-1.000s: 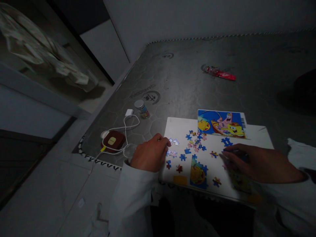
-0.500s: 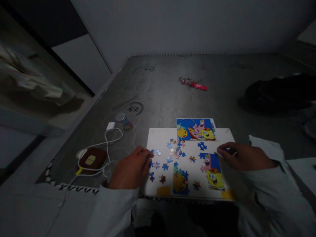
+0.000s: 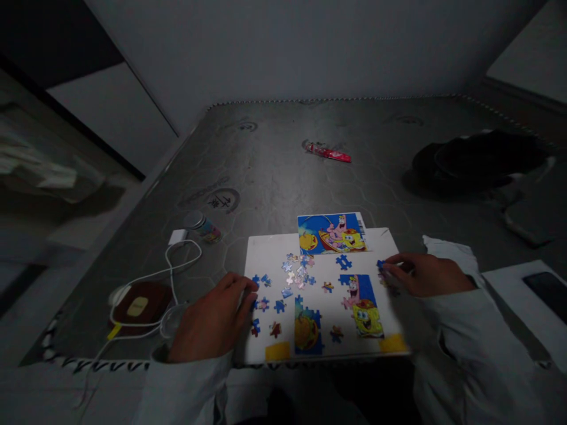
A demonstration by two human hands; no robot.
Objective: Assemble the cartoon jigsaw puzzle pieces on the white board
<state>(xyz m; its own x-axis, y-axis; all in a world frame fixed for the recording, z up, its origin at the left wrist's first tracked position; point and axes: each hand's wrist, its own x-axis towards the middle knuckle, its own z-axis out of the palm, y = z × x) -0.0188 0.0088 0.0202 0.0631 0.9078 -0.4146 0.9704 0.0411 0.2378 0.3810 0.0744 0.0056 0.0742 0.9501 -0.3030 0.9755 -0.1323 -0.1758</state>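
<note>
A white board (image 3: 266,260) lies on the grey mattress with loose blue puzzle pieces (image 3: 296,274) scattered on it and two joined sections, one with an orange figure (image 3: 307,328) and one with cartoon characters (image 3: 363,304). A reference picture (image 3: 331,232) lies at the board's far edge. My left hand (image 3: 211,319) rests on the board's left edge, fingers loosely curled, holding nothing visible. At the board's right edge my right hand (image 3: 419,274) pinches a blue puzzle piece (image 3: 381,265).
A dark red power bank (image 3: 135,304) with a white cable (image 3: 177,260), a small jar (image 3: 201,224) and a charger plug sit to the left. A red wrapper (image 3: 328,153) lies further back. Dark clothing (image 3: 478,159) lies at the right, and a phone (image 3: 544,287).
The view has swung to the right. My right hand drew back from the assembled cartoon section to the board's right edge and now pinches a piece. My left hand stays at the left edge.
</note>
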